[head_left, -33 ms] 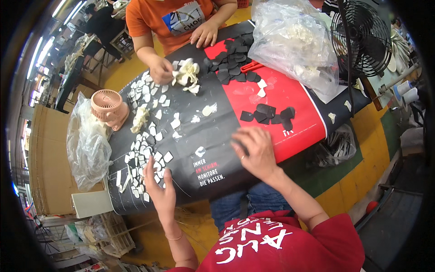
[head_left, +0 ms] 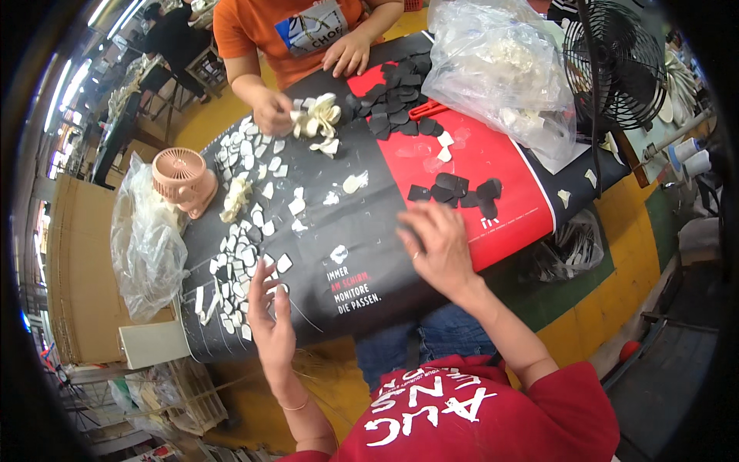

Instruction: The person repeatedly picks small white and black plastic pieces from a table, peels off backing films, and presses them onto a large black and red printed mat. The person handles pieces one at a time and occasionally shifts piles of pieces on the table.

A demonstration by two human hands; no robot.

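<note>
My left hand (head_left: 271, 319) hovers at the near left of the table, thumb and fingers apart, with nothing visible in it. Beside it lies a loose spread of small white pieces with dark edges (head_left: 245, 254). My right hand (head_left: 440, 248) is over the border between the mat's black and red parts, palm down, with loosely bent, slightly blurred fingers and nothing seen in them. Several black rounded pieces (head_left: 453, 187) lie on the red just beyond it. Both hands are above the printed mat (head_left: 362, 246).
Across the table, a person in orange has one hand (head_left: 273, 114) at a cream-coloured bunch (head_left: 317, 117). More black pieces (head_left: 396, 96), a red-handled tool (head_left: 428, 110) and a clear plastic bag (head_left: 500, 77) lie farther back. A pink fan (head_left: 185, 179) stands left, a black fan (head_left: 613, 65) right.
My right hand has shifted slightly right and its fingers have lifted. My left hand has moved a little to the right, its fingers bending. The loose pieces look unchanged.
</note>
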